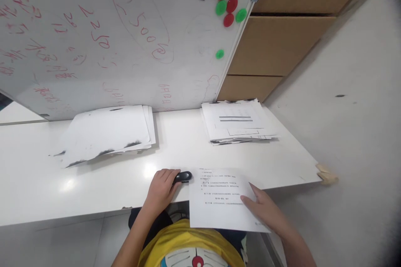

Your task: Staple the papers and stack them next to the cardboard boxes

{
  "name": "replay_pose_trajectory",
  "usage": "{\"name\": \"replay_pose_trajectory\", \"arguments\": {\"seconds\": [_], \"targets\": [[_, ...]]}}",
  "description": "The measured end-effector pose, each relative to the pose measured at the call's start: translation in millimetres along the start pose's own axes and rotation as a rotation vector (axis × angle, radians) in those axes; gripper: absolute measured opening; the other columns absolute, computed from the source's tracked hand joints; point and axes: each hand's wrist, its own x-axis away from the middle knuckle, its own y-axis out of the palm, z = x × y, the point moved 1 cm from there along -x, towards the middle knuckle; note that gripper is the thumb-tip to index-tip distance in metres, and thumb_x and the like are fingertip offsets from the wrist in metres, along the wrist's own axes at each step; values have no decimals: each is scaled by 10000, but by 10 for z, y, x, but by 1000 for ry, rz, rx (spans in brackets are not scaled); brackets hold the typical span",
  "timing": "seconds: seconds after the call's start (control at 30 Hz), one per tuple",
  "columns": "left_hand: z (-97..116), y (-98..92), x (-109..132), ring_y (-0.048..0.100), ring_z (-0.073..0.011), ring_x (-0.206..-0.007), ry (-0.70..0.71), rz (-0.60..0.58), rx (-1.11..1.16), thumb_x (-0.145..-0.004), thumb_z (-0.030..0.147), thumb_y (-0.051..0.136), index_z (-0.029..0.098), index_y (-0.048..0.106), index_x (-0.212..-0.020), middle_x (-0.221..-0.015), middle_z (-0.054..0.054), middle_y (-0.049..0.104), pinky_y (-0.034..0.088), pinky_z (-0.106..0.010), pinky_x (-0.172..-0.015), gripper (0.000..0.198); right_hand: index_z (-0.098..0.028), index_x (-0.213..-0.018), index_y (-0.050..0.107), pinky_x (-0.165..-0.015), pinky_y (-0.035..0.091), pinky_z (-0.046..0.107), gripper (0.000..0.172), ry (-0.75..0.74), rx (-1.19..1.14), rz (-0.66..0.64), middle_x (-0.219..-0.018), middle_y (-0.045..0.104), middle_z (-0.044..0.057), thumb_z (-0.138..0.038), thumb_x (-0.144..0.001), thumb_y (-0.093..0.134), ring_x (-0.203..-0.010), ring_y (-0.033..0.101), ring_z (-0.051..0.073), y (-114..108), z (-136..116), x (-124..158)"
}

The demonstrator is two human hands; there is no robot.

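My left hand (163, 187) is wrapped round a small black stapler (184, 176) at the front of the table. The stapler's free end points right, close to the left edge of a printed paper sheet (219, 212). My right hand (261, 204) grips that sheet by its right side, thumb on top and fingers underneath. Part of the sheet lies over the table and part hangs past the front edge above my lap. Whether it is one sheet or more, I cannot tell.
Behind my hands, a stack of white papers with dark, ragged edges (109, 131) lies on the white table (175, 146) at left, and a printed stack (238, 121) at right. A whiteboard (184, 75) with red writing and round magnets stands behind. A wall (344, 133) bounds the right.
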Motion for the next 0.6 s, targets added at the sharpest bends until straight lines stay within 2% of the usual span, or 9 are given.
{"name": "replay_pose_trajectory", "arguments": {"seconds": [0.23, 0.4, 0.5, 0.6], "targets": [[19, 17, 25, 620, -245, -999, 58, 20, -70, -933, 258, 461, 202, 518, -1297, -1114, -106, 671, 475, -402, -843, 373, -199, -1076, 701, -836, 543, 466, 438, 6, -92, -129, -1031, 741, 97, -371, -673, 719, -957, 680, 325, 100, 31, -16], [135, 139, 114, 529, -271, -1219, 163, 38, -210, -917, 139, 425, 228, 445, -1382, -1328, -86, 574, 392, -443, -1015, 473, -195, -1089, 694, -803, 556, 475, 470, 51, -142, -118, -1002, 745, 107, -384, -662, 743, -931, 689, 336, 92, 101, -55], [272, 249, 141, 432, -260, -1324, 204, 97, -193, -895, 93, 418, 180, 369, -1429, -1387, -103, 517, 357, -443, -1075, 544, -191, -1123, 674, -800, 560, 471, 503, 76, -166, -144, -994, 746, 107, -391, -667, 746, -956, 684, 339, 88, 136, -72], [381, 296, 119, 416, -246, -1338, 174, 187, -127, -867, 65, 428, 141, 326, -1445, -1356, -117, 546, 366, -439, -1086, 593, -199, -1130, 666, -788, 565, 464, 501, 107, -176, -137, -998, 745, 100, -393, -674, 740, -934, 691, 333, 89, 162, -81]]}}
